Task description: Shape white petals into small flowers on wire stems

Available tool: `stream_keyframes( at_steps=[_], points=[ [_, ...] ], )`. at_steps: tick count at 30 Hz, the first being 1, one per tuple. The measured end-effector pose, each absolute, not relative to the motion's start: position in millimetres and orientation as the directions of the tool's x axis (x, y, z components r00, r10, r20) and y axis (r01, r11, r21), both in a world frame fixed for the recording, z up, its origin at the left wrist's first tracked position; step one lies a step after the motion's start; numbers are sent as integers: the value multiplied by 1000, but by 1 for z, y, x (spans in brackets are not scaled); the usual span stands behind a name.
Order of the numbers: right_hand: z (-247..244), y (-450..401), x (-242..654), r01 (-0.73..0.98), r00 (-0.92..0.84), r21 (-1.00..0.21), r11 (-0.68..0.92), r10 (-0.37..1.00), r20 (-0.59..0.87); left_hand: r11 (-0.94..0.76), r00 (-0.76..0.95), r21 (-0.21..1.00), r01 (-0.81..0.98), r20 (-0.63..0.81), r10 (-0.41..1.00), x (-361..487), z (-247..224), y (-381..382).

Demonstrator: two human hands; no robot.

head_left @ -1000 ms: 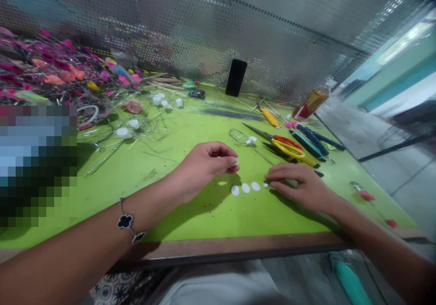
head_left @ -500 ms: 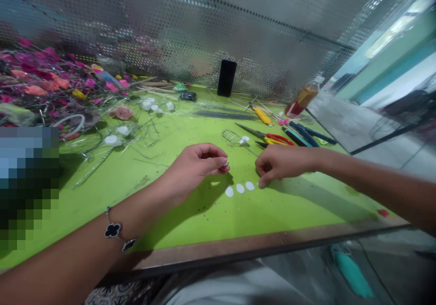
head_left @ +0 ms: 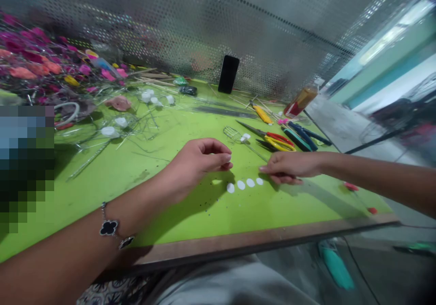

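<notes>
At a lime-green worktable (head_left: 282,209), a person's left hand (head_left: 200,162), a black clover bracelet (head_left: 109,227) at the wrist, holds thumb and fingertips pressed together in a pinch above the table; whatever lies between them is too small to tell. The right hand (head_left: 289,166) reaches in from the right, its fingers laid together and nearly flat, their tips just far of a row of four small white discs (head_left: 250,183) on the near half of the table, between and close to both hands. Whether those fingers grip anything cannot be told. Work this small seems best done lightly with the fingertips alone, wrists steady and the discs evenly spaced. Farther off lie a small wire mesh piece (head_left: 232,134), yellow-and-red-handled scissors (head_left: 281,142) and, far left, a heap of pink artificial flowers (head_left: 23,55). Since the last frame, the right hand has lifted and flattened, uncovering the fourth disc.
</notes>
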State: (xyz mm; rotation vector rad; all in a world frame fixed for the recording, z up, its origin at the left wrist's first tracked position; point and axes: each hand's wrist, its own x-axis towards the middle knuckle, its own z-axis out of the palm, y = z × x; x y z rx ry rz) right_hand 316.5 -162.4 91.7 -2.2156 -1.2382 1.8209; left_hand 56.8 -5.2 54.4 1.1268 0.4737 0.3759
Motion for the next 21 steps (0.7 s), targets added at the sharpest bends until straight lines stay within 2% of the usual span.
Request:
stream_keyframes(
  at_steps=[2,5,7,9,11,14,18,21],
  points=[
    [97,-155,320,728,22,-464,-504,695,-719,385,843,922,-48,-170,511,57,54,-5],
    [103,-139,318,923,-71,-339,-182,787,-613,390,843,920,-35,-183,507,58,54,-5],
    [104,-128,314,956,-111,-279,-86,777,-620,397,840,917,-38,-186,510,58,54,-5],
    [104,-121,311,964,-115,-255,-79,738,-665,393,837,919,-42,-182,516,57,54,-3],
    [102,-119,310,959,-88,-248,-138,686,-722,382,837,923,-43,-175,518,57,53,-2],
    [98,-127,311,898,23,-236,-370,578,-816,374,840,926,-41,-171,514,57,51,-1],
    [93,-146,310,623,57,-297,-723,421,-905,369,847,929,-31,-172,504,57,49,-1],
    [92,-155,310,435,57,-355,-828,419,-906,364,847,931,-28,-172,504,57,49,-2]
  ],
)
